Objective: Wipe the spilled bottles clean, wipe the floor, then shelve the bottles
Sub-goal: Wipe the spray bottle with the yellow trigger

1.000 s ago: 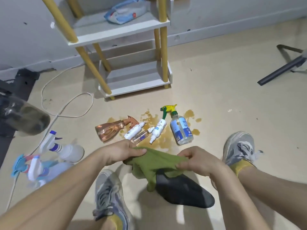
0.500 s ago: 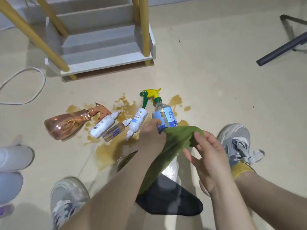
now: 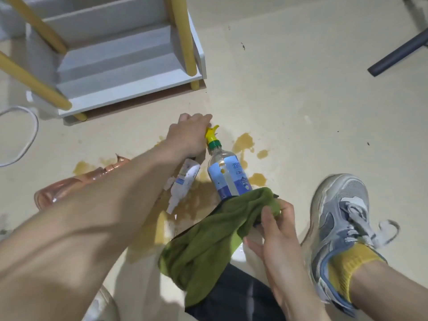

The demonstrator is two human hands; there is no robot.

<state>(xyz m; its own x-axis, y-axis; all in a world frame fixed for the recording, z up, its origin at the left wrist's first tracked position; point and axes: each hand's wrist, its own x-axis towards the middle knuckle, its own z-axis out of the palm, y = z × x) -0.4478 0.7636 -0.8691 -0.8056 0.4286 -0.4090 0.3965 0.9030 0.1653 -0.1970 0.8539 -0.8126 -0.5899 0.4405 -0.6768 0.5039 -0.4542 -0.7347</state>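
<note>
While my left hand (image 3: 187, 135) is gripping the trigger head (image 3: 212, 133) of the spray bottle (image 3: 228, 174), which is lying in the brown spill (image 3: 196, 200), my right hand (image 3: 278, 230) is pinching the green cloth (image 3: 215, 237) over its base. It is probably wet and slippery, so I am trusting the neck for a hold.

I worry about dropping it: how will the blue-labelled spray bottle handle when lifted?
Probably slippery: the spray bottle lies in the brown spill. Its round body may roll if let go. Held by the trigger head, where the left hand grips it, it might swing.
</note>
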